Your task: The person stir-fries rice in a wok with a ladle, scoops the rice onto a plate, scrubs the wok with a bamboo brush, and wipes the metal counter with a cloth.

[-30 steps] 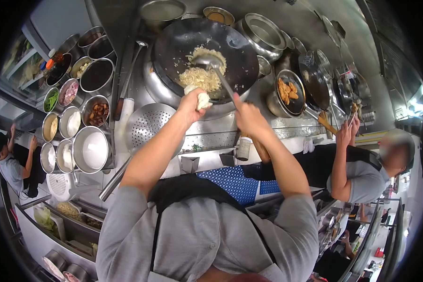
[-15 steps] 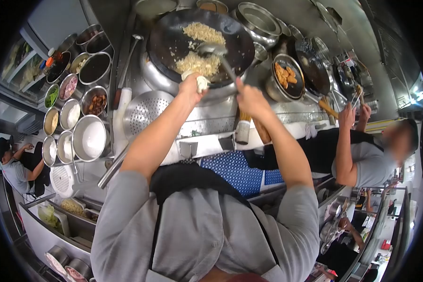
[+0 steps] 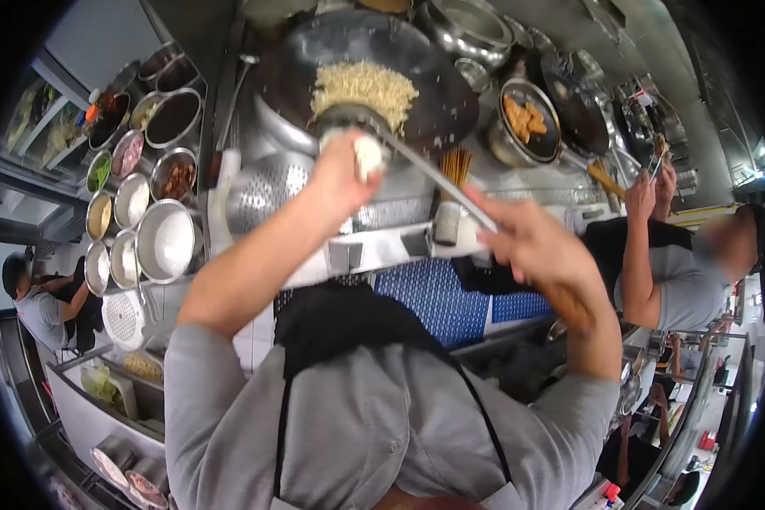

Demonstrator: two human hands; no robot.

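Observation:
Fried rice [image 3: 367,92] lies gathered in one mass in a large dark wok [image 3: 289,72]. My left hand [image 3: 348,170] grips a white cloth [image 3: 368,155] at the wok's near rim. My right hand [image 3: 523,238] is closed round the handle end of a long metal ladle [image 3: 438,177]. The ladle's bowl is at the near edge of the rice, just beyond my left hand.
Metal containers of ingredients [image 3: 166,240] stand at the left. A perforated strainer [image 3: 268,191] and a bamboo brush [image 3: 450,191] lie near the wok. On the right are a pan with fried pieces [image 3: 524,121] and a co-worker [image 3: 684,272]. Another person [image 3: 44,297] is far left.
Two heaps of rice have become one mass. The ladle's bowl has moved toward me and left; my right hand has moved right and nearer my body. The wok has shifted and tilted.

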